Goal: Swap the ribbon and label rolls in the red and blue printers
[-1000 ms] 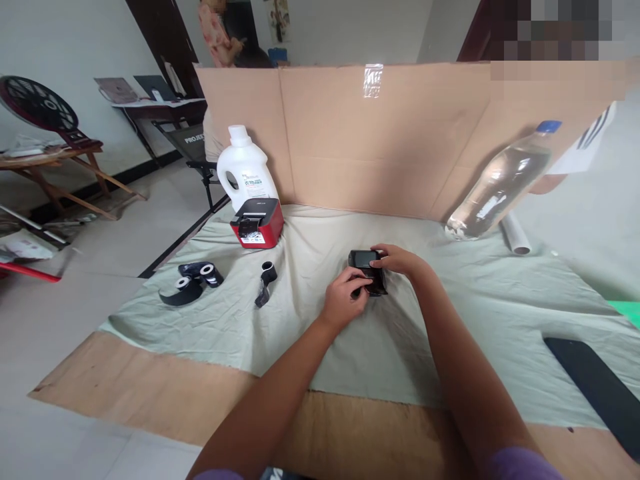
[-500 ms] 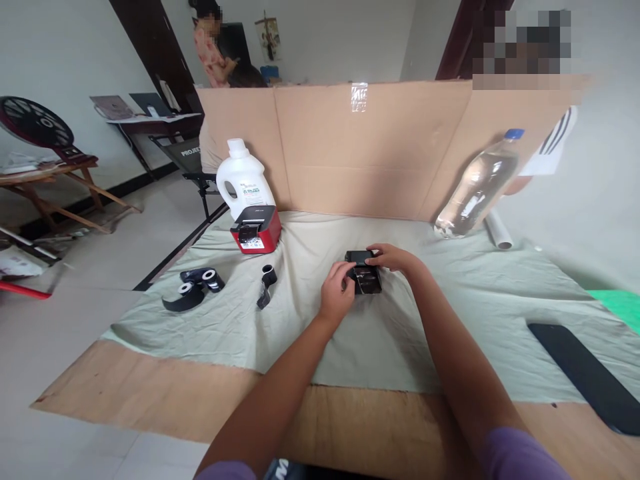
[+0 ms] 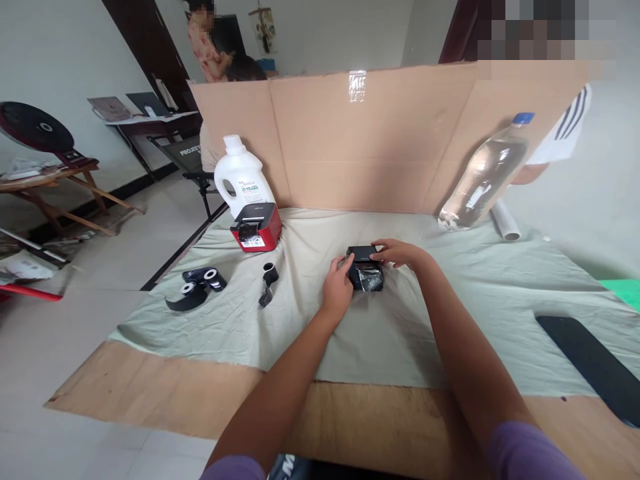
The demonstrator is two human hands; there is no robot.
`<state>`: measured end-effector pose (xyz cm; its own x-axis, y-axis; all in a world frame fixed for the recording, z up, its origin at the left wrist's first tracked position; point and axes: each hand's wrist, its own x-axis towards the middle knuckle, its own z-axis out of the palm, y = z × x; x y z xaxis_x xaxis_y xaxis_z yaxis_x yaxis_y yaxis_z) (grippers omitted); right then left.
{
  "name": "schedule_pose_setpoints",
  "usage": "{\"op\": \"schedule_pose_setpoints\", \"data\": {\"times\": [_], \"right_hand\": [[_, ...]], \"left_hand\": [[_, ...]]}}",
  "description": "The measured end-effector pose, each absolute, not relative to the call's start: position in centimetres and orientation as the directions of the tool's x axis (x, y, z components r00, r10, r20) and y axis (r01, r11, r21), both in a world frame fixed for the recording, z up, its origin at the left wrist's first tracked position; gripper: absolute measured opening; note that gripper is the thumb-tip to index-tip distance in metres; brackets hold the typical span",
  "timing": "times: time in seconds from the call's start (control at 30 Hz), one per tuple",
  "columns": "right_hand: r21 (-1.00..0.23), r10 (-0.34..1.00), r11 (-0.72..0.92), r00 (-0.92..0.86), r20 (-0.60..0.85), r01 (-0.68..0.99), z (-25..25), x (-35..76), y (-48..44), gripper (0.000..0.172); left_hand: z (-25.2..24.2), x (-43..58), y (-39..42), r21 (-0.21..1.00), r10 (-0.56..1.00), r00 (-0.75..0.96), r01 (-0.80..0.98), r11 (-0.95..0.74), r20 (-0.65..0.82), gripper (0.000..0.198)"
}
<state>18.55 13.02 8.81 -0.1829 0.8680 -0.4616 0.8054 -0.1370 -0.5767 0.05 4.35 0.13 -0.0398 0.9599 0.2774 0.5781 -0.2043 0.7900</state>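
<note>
On the cloth between my hands sits a small black box-like device (image 3: pixel 363 253), with a glossy dark film (image 3: pixel 371 279) across its near part. My left hand (image 3: pixel 338 285) is closed against the device's left side, its fingertips at the upper left edge. From the right, my right hand (image 3: pixel 397 254) pinches the far right corner with thumb and fingers. A strip of dark film on a small roll (image 3: pixel 269 283) lies to the left. Farther left are more black film rolls (image 3: pixel 200 288). Behind them stands a red and black printer-like box (image 3: pixel 257 228) with dark film showing at its front.
A white jug (image 3: pixel 243 172) stands behind the red box. Cardboard (image 3: pixel 360 147) walls the table's far side. At the right, a large clear bottle (image 3: pixel 487 173) leans beside a white tube (image 3: pixel 506 221). A flat black slab (image 3: pixel 585 360) lies near the front right. People are beyond the cardboard.
My right fingers shift slightly on the device's far right corner, and my left fingers draw back to its left edge. The film at its front looks shinier and fuller. The view tilts slightly.
</note>
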Motion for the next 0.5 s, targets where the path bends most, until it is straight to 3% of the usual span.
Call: {"op": "schedule_pose_setpoints", "data": {"times": [0.13, 0.27, 0.5], "right_hand": [[-0.626, 0.863, -0.172, -0.190, -0.468, 0.760, 8.1, 19.0, 13.4, 0.067], [-0.667, 0.857, -0.203, -0.198, -0.475, 0.717, 8.1, 18.9, 13.1, 0.061], [-0.646, 0.862, -0.217, -0.168, -0.479, 0.732, 8.5, 18.3, 12.1, 0.054]], "left_hand": [[1.1, 0.0, 4.0, 0.562, 0.966, -0.026, 0.817, -0.127, 0.256, 0.068], [1.7, -0.3, 4.3, 0.369, 0.955, 0.044, 0.916, -0.156, 0.294, 0.059], [2.0, -0.6, 5.1, 0.277, 0.944, 0.115, 0.939, -0.205, 0.308, 0.048]]}}
